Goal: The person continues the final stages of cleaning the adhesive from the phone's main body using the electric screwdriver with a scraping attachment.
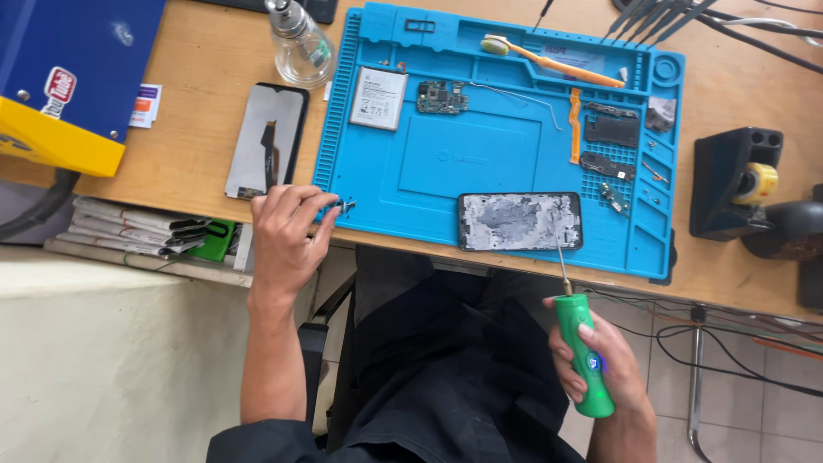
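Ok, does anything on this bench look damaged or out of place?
Yes. The phone frame at the blue mat's front edge is patchy grey with scraped residue. A detached screen lies off the mat on the bare desk, overhanging the edge slightly.

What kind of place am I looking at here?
Most likely a phone repair bench: a blue silicone work mat holds an opened black phone frame, a small green circuit board and a white battery; the right hand grips a green-handled tool.

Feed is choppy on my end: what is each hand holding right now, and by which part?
The right hand grips a green tool by its handle. The left hand pinches a small metal part at the blue mat's edge.
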